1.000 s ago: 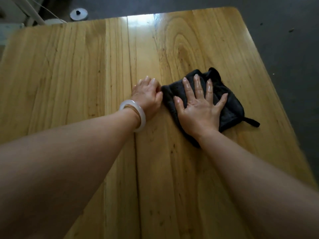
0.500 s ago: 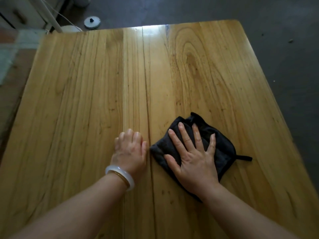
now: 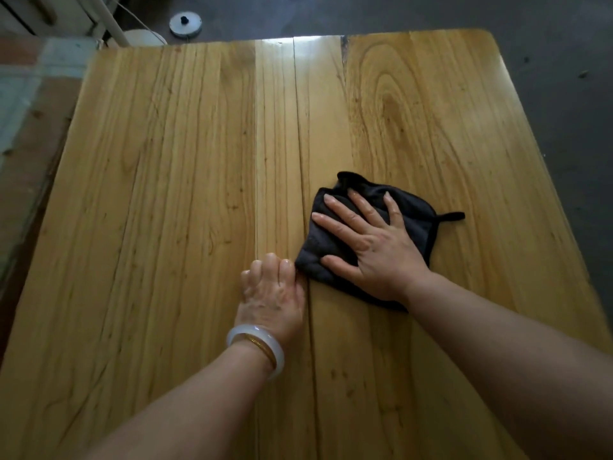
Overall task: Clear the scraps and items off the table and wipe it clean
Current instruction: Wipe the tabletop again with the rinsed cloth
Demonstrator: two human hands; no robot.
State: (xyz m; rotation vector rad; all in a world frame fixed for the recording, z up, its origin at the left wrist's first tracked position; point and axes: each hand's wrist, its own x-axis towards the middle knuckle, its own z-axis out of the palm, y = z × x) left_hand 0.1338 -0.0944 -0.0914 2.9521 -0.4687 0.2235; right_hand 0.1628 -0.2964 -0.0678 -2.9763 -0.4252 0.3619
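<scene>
While the wiping is going on, table: spreading wide around the cloth, taking the rubbing.
Cloth: lying folded flat, so one palm is covering most of it.
Right hand: pressing on the cloth, fingers spread straight, probably for even pressure.
Left hand: resting just left of the cloth, fingers curled under, gripping nothing visible, seemingly bracing.
Bangle: sitting on the left wrist, below-left of the cloth.

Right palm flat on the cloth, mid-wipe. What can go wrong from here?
1. The right hand only presses flat on the black cloth, no grip, so it may bunch or slip out.
2. The plank gap beside the left hand could trap whatever the cloth pushes across it.
3. The white bangle may scrape the wooden table.
</scene>
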